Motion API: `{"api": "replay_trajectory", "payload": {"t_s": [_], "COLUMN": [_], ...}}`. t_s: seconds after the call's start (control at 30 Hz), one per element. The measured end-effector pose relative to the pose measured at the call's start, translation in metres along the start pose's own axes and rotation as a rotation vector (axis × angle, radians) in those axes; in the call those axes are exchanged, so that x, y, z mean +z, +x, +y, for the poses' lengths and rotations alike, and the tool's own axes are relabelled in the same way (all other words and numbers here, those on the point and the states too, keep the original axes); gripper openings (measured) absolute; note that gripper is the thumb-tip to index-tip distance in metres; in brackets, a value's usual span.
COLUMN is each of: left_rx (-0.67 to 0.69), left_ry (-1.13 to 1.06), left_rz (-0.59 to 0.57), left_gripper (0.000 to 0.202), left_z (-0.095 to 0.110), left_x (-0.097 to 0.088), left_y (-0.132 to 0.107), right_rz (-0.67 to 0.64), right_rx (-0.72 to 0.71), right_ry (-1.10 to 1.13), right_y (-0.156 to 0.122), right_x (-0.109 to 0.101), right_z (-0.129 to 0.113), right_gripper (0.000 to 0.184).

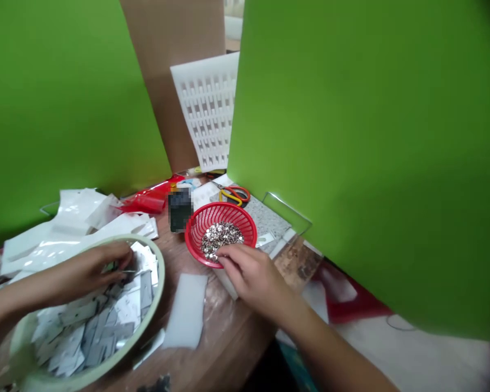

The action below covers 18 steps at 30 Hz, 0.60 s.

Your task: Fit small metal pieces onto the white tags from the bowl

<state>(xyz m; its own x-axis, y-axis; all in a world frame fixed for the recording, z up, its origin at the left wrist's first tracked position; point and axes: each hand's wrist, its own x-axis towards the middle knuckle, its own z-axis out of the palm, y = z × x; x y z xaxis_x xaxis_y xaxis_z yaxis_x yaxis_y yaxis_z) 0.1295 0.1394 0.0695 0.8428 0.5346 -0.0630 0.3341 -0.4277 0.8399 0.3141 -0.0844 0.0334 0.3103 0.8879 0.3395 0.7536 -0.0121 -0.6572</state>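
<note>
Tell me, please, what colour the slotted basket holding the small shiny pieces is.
The basket is red, as the head view shows.

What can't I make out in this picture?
All head view:
Red basket: near rim, partly behind the right hand.
Metal bits: exact shapes, too small.
Dark object: identity, masked by pixelation.
Tub: near rim, cut by the bottom edge.
Left hand: exact grip, blurred.

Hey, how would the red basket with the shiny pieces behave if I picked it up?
The red basket would probably flex slightly, since its slotted wall looks like thin plastic. The shiny pieces look metallic, so it may feel heavy for its size. They appear loose, so they'd likely slide if it tilts.
</note>
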Motion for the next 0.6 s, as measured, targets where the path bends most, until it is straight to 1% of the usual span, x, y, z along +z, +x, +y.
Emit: {"api": "replay_trajectory", "payload": {"t_s": [0.1,0.2,0.23,0.3,0.33,0.37,0.4,0.47,0.53,0.6], "left_rx": [-0.09,-0.194,-0.238,-0.337,-0.397,-0.442,-0.457,-0.45,-0.472,-0.528], "left_ry": [-0.142,-0.285,-0.338,-0.466,-0.591,-0.717,-0.806,-0.939,-1.033,-1.12], "left_rz": [0.03,0.066,0.064,0.03,-0.038,-0.068,-0.072,-0.092,-0.118,-0.113], "left_gripper": [0.029,0.029,0.028,0.029,0.031,0.033,0.029,0.021,0.015,0.012], "left_z": [0.023,0.033,0.034,0.033,0.032,0.03,0.028,0.025,0.024,0.024], "left_x": [0.007,0.021,0.03,0.053,0.067,0.082,0.096,0.121,0.138,0.147], "left_y": [-0.001,-0.014,-0.02,-0.034,-0.039,-0.042,-0.044,-0.045,-0.044,-0.043], "right_rz": [-0.166,-0.273,-0.305,-0.365,-0.382,-0.394,-0.396,-0.372,-0.319,-0.254], "right_rx": [0.067,0.108,0.132,0.172,0.182,0.184,0.18,0.168,0.166,0.167], "right_ry": [-0.126,-0.415,-0.496,-0.57,-0.576,-0.583,-0.588,-0.593,-0.595,-0.587], "right_y": [0.021,0.048,0.057,0.073,0.078,0.081,0.083,0.08,0.073,0.066], "right_x": [-0.015,-0.012,-0.007,0.005,0.01,0.015,0.019,0.02,0.017,0.012], "right_z": [-0.002,0.003,0.007,0.015,0.019,0.022,0.025,0.027,0.027,0.025], "right_gripper": [0.018,0.019,0.018,0.017,0.016,0.016,0.016,0.016,0.015,0.012]}}
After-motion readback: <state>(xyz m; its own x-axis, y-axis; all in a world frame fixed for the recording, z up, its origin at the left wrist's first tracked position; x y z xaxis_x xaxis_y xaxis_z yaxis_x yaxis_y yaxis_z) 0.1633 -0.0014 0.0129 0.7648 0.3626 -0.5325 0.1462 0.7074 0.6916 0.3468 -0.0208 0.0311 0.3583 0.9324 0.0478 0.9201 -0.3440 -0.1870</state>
